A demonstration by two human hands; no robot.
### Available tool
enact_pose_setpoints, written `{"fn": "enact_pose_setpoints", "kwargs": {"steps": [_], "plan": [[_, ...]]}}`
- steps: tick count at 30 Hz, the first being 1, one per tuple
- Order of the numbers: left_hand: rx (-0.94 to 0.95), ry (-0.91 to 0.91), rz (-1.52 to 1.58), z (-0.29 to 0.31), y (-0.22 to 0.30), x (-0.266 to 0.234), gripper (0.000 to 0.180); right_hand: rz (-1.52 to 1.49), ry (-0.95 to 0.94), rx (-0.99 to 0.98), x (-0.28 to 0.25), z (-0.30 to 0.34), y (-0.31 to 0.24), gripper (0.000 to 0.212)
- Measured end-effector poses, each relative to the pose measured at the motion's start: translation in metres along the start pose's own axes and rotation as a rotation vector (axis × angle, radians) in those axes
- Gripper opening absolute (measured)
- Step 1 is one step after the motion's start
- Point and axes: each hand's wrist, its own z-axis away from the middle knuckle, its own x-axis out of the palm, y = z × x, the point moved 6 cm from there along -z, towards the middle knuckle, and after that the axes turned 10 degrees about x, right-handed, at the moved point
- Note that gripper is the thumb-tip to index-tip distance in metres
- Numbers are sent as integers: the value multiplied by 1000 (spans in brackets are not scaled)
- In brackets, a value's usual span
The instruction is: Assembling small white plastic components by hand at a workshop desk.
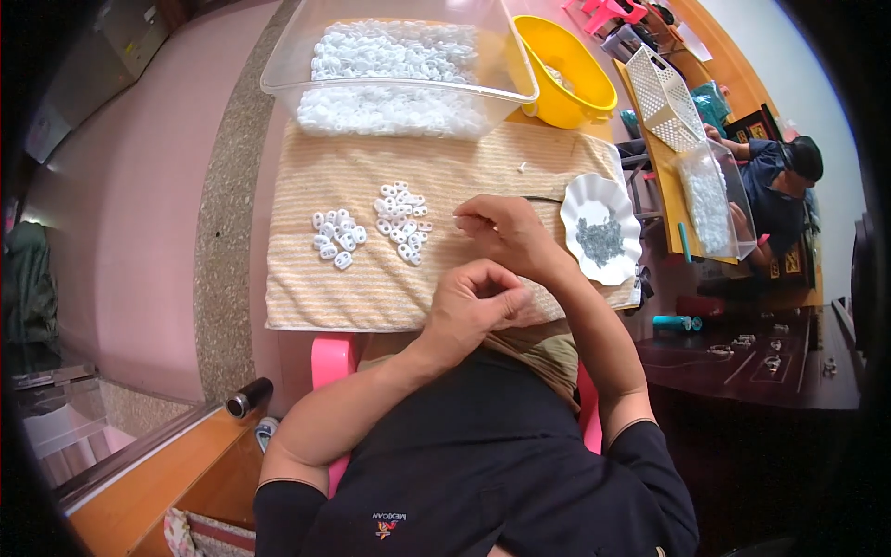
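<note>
Pinching one small white piece (458, 221) in the right hand (506, 232) with fingers together, left hand (473, 302) curled shut beside it, keeping close above the towel (371, 278) near both piles (401, 221).

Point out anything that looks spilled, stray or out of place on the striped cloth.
One small white piece lies alone on the striped cloth, apart from the two piles of white pieces and near the clear bin. Nothing looks spilled or damaged.
</note>
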Motion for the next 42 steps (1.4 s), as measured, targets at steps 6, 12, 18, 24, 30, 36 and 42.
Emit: {"fn": "enact_pose_setpoints", "kwargs": {"steps": [6,12,18,24,30,36,42], "plan": [[88,256,80,-4,3,-16,16,-396,-26,262,-20,29,17,10],[58,309,217,-5,0,-19,17,-581,-23,74,-27,52,4,11],[15,267,252,-5,-5,-19,14,-470,18,45,-31,60,1,16],[-12,259,256,-6,-4,-22,14,-390,13,-34,-30,60,-4,12],[-31,242,256,-7,-4,-18,14,-546,-25,106,-25,65,12,16],[-29,231,250,-7,-5,-18,13,-744,-98,215,-17,69,14,20],[-42,225,248,-6,-6,-17,13,-440,-2,244,-50,73,29,18]]}}
